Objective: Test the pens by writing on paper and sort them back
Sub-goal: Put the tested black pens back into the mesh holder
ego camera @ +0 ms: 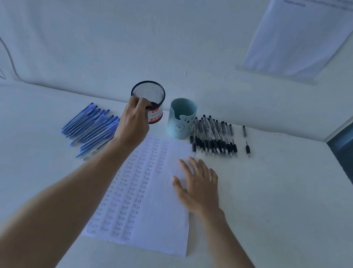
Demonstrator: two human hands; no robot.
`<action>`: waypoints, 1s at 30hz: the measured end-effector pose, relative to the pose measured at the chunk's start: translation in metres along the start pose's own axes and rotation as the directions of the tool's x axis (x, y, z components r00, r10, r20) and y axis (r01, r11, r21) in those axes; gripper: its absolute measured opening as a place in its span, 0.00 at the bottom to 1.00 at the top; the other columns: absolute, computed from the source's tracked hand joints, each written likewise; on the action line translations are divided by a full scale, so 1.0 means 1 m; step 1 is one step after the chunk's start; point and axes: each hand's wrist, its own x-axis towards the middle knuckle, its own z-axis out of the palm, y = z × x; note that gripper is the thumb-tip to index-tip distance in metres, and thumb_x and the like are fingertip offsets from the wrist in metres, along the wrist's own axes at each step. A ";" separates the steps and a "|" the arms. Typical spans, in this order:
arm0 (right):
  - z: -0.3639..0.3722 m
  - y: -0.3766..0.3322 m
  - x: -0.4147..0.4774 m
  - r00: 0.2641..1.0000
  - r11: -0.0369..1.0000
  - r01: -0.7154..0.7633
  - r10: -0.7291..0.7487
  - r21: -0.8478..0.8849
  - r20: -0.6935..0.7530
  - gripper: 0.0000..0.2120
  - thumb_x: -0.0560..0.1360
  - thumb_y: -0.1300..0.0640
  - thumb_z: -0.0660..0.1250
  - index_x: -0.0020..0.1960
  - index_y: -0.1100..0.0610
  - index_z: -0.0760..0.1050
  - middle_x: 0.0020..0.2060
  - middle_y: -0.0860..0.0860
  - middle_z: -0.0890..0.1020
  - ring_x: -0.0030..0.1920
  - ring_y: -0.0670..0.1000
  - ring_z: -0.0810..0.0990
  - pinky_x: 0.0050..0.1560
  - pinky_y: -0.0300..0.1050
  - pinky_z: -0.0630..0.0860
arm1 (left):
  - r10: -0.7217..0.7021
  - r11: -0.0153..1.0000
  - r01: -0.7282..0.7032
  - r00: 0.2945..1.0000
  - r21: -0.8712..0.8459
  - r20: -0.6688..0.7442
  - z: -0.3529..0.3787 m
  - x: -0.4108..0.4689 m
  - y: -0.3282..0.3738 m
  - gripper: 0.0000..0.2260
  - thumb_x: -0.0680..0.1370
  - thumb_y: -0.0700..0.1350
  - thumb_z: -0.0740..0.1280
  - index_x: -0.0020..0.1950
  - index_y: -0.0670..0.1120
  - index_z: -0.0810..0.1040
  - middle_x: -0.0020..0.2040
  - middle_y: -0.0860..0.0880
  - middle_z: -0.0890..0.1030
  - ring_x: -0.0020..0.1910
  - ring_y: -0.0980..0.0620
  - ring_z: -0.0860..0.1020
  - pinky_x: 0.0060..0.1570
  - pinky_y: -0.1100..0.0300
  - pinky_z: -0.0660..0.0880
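While the head view looks down on the white surface (273, 220), the left hand (134, 124) reaches forward to the black mesh holder (148, 93) at the back, its fingers (140, 102) curled over the near rim and pinching it. The holder's round mouth shows toward the camera. Just right of it stands the teal cup (181, 118), upright, with a bear face on its side. The blue pens (92, 126) lie in a heap left of the holder, the black pens (214, 138) in a heap right of the cup, with two loose pen parts (247, 149) a little further right. The paper (148, 199), filled with columns of the word "test", lies in the middle. The right hand (199, 186) rests flat on its right edge, fingers spread and holding nothing. A printed sheet (304, 33) hangs on the wall
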 end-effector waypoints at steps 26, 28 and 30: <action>-0.018 0.009 -0.013 1.000 0.915 0.000 -0.001 0.403 0.002 0.25 0.81 0.56 0.58 0.77 0.56 0.61 0.77 0.52 0.64 0.77 0.51 0.58 0.76 0.48 0.51 | 0.103 0.990 -0.101 0.995 0.097 -0.012 -0.009 -0.108 0.065 0.15 0.74 0.44 0.65 0.58 0.44 0.80 0.57 0.44 0.77 0.50 0.41 0.75 0.49 0.49 0.74; -0.027 0.014 -0.014 0.999 0.817 -0.025 0.047 0.576 -0.024 0.25 0.79 0.60 0.60 0.76 0.56 0.65 0.74 0.51 0.69 0.74 0.50 0.65 0.72 0.45 0.59 | 0.112 0.991 -0.107 0.992 0.077 -0.065 -0.007 -0.104 0.079 0.15 0.74 0.44 0.63 0.59 0.44 0.79 0.57 0.43 0.77 0.50 0.42 0.73 0.49 0.50 0.72; -0.039 0.023 -0.015 0.988 0.725 -0.042 0.133 0.687 -0.080 0.23 0.78 0.62 0.60 0.73 0.55 0.69 0.70 0.49 0.73 0.70 0.49 0.70 0.66 0.40 0.64 | 0.180 0.984 -0.180 0.979 0.014 -0.090 -0.003 -0.098 0.097 0.13 0.73 0.41 0.63 0.57 0.42 0.79 0.53 0.43 0.78 0.50 0.43 0.73 0.50 0.52 0.72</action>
